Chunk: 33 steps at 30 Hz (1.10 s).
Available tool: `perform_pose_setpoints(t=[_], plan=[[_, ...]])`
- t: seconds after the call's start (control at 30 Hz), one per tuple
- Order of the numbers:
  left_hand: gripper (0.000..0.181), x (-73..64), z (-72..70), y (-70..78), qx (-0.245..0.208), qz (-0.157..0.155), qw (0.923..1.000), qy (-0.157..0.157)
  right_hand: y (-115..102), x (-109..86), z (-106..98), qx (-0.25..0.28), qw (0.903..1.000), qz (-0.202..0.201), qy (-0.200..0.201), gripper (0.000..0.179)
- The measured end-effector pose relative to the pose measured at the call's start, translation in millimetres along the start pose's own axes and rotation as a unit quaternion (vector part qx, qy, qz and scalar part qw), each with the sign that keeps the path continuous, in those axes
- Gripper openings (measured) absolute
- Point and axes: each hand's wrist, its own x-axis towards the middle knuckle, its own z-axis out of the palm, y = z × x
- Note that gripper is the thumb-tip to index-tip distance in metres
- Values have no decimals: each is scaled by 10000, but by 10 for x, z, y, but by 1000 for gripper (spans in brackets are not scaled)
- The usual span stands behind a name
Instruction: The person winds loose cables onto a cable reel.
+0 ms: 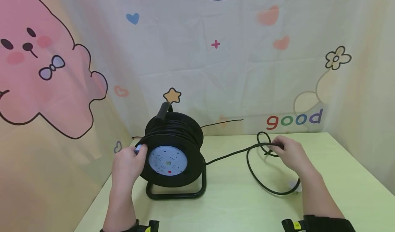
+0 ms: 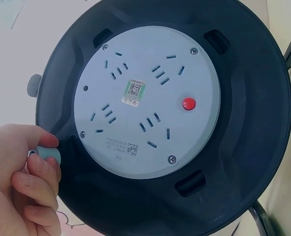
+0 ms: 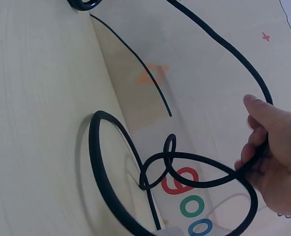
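Observation:
A black cable reel [image 1: 195, 168] stands on the table, its front face bearing a pale blue socket panel [image 2: 145, 103] with a red button [image 2: 189, 103]. At the rim of that face, my left hand [image 1: 128, 163] grips a small light blue crank knob [image 2: 49, 153] between thumb and fingers. Black cable [image 1: 228, 155] lies wound on the drum, and its free length runs out to the right. My right hand [image 1: 291, 155] holds this cable between thumb and fingers, above the table. Beyond the hand, the cable [image 3: 99, 162] hangs in loose loops.
A white plug [image 1: 295, 185] shows partly behind the cable loop at the right. The reel rests on a black tubular stand [image 1: 176, 196], with a carrying handle [image 1: 162, 113] on top. Behind the pale green table [image 1: 234, 197] hangs a printed curtain [image 1: 216, 77].

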Motion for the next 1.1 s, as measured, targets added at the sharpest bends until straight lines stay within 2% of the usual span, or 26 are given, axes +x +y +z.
perform_pose_setpoints(t=[0.17, 0.33, 0.57, 0.7, 0.83, 0.93, 1.1], plan=[[54, -4, -11, -18, -3, -101, 9999, -79, 0, 2, -28, -482, 9986, -125, 171, 23], [54, -2, -20, -29, 10, -93, 9999, -83, -57, 11, -39, -560, 9971, -202, 478, 23], [54, 4, -29, -49, 80, 19, 10000, -53, -139, -12, -112, -556, 9978, 225, 273, 24], [54, 3, -27, -62, 106, 74, 9999, -43, -146, -8, -109, -340, 9985, 403, 127, 28], [54, -1, -26, -60, 97, 61, 9999, -68, -55, -17, -92, 147, 9991, 361, 144, 34], [54, -2, -28, -44, 87, 55, 9999, -85, 25, -48, -118, 529, 9978, 330, 221, 35], [54, -2, -26, -26, 83, 20, 9999, -113, 63, -102, -195, 957, 9938, 543, 173, 44]])
